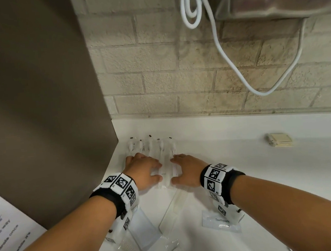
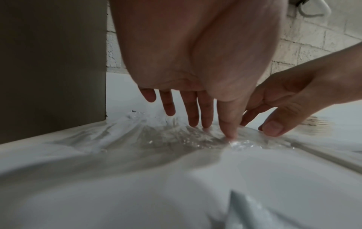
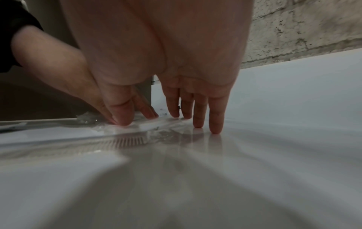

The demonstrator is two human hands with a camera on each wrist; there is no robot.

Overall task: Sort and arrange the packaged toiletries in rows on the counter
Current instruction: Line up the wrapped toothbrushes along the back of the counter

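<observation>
So my left hand (image 1: 144,169) and right hand (image 1: 186,168) rest flat, fingers straight, pressing the wrapped toothbrushes (image 1: 164,155) on the counter (image 1: 263,177).

The white worktop (image 1: 263,177) holds a row of wrapped toothbrushes (image 1: 152,148) near the brown wall. Nearer than the toothbrushes lie wrapped combs (image 1: 171,210) and a toothpaste packet (image 1: 217,221). A small tan packet (image 1: 279,139) sits well to their right.

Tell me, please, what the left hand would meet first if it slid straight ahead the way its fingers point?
Probably the far ends of the wrapped toothbrushes that the left hand presses, then the counter's raised back edge below the brick wall; depth is uncertain.
</observation>
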